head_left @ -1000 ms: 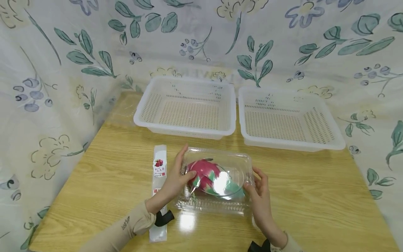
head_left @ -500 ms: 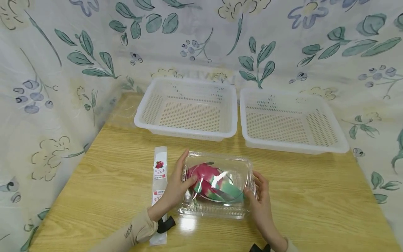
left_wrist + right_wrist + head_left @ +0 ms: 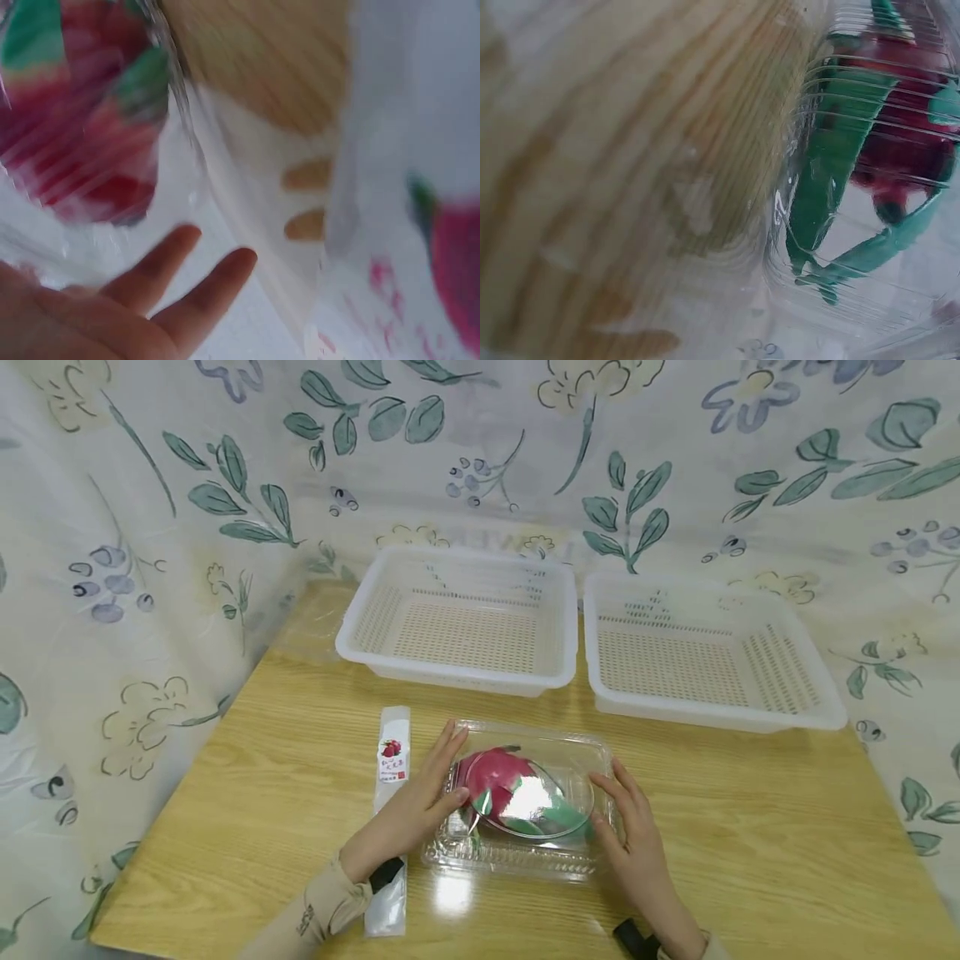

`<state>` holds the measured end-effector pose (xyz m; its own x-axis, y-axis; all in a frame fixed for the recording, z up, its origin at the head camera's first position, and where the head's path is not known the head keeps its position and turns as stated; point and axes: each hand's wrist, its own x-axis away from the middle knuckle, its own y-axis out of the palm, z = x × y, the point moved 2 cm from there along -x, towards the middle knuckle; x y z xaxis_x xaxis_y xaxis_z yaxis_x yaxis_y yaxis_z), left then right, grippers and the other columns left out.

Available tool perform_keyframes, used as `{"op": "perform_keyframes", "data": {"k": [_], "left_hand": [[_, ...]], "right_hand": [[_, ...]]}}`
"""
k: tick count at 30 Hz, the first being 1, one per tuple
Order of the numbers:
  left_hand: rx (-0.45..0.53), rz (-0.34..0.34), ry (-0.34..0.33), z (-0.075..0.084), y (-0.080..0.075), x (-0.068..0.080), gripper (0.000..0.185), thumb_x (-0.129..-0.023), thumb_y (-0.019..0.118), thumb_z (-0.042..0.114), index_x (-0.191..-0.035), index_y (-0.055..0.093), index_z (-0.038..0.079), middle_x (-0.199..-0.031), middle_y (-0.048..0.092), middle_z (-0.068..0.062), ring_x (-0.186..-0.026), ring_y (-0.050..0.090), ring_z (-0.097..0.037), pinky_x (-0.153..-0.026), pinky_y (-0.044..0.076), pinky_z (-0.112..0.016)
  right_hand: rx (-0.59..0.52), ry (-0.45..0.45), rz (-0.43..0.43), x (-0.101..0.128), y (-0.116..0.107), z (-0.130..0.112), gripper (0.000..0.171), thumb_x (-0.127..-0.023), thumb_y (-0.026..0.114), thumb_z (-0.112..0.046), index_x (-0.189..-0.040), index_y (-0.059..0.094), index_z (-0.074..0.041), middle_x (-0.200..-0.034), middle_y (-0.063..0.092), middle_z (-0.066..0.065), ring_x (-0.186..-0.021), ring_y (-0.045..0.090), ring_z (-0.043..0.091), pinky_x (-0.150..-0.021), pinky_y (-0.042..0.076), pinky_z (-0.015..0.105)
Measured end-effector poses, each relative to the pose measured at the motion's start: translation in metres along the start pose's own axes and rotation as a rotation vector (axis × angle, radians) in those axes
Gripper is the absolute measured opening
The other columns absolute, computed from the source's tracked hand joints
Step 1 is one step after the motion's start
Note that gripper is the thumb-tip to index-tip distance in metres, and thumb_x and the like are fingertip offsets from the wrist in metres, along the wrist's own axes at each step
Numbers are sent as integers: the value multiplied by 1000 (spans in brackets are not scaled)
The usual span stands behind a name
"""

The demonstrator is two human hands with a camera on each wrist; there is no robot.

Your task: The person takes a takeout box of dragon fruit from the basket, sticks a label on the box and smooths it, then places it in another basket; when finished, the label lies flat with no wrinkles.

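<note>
The clear plastic clamshell box (image 3: 525, 810) is throwing white glare across its domed lid, washing out the middle of the red-and-green dragon fruit (image 3: 498, 781) inside it, and in the left wrist view that fruit (image 3: 75, 120) is showing only as a smeared blur cut off by the top and left edges. Beside the box, the long white label strip (image 3: 392, 810) is carrying print too small to read, and its near end is lying partly hidden under the left hand (image 3: 408, 814) and its beige sleeve. In the right wrist view the right hand itself is not showing at all, while the fruit (image 3: 900, 142) behind the ribbed wall of the box is running off the top and right edges.
</note>
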<state>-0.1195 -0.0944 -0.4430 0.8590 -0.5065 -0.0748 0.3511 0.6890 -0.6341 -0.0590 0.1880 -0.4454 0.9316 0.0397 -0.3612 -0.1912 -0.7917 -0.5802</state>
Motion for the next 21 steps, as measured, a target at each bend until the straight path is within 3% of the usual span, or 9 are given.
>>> {"op": "perform_keyframes", "data": {"k": [3, 5, 8, 11, 13, 17, 21], "left_hand": [[-28, -12, -10, -3, -3, 3, 72, -101, 48, 35, -157, 3, 31, -165, -4, -7, -123, 54, -44, -52, 52, -24], [-48, -5, 0, -4, -5, 4, 70, -101, 46, 38, -157, 4, 32, -165, -2, -6, -120, 57, -43, -54, 55, -29], [-85, 35, 28, -7, -7, 8, 65, -103, 37, 46, -157, 7, 28, -164, 3, -11, -131, 45, -46, -79, 58, -50], [-182, 108, 4, -10, -12, 14, 65, -102, 31, 50, -157, 12, 21, -163, 9, -17, -138, 34, -49, -101, 41, -65], [-276, 166, -69, -13, -15, 18, 67, -101, 34, 51, -156, 17, 16, -162, 12, -20, -139, 29, -51, -107, 30, -70], [-454, 233, -289, -22, -22, 27, 75, -96, 51, 49, -154, 23, 10, -160, 14, -24, -140, 23, -55, -109, 23, -72], [-518, 269, -409, -30, -27, 34, 87, -87, 68, 44, -151, 27, 0, -151, 30, -32, -132, 36, -57, -104, 34, -69]], "right_hand": [[-6, 17, -16, 0, 0, 0, 46, -91, 54, 2, -136, 49, -5, -152, 32, 25, -133, 33, 51, -89, 30, 82], [-11, 24, -11, 1, 0, -1, 46, -91, 53, 2, -137, 50, -6, -152, 33, 25, -133, 33, 48, -89, 31, 82], [-12, 44, -14, 3, 0, 0, 47, -93, 52, 0, -138, 50, -9, -153, 34, 22, -135, 33, 41, -90, 32, 80], [-10, 62, -24, 4, 2, 0, 47, -94, 51, -1, -140, 49, -11, -153, 34, 20, -136, 33, 40, -91, 32, 80], [-10, 69, -33, 5, 2, -1, 47, -94, 50, -1, -140, 49, -10, -154, 33, 21, -136, 33, 43, -90, 31, 81], [-25, 85, -52, 6, 3, -3, 46, -96, 48, -1, -141, 47, -8, -155, 31, 22, -135, 32, 51, -89, 31, 82], [-31, 85, -64, 6, 2, -5, 45, -96, 48, -1, -141, 47, -7, -155, 30, 22, -135, 31, 52, -87, 32, 82]]}}
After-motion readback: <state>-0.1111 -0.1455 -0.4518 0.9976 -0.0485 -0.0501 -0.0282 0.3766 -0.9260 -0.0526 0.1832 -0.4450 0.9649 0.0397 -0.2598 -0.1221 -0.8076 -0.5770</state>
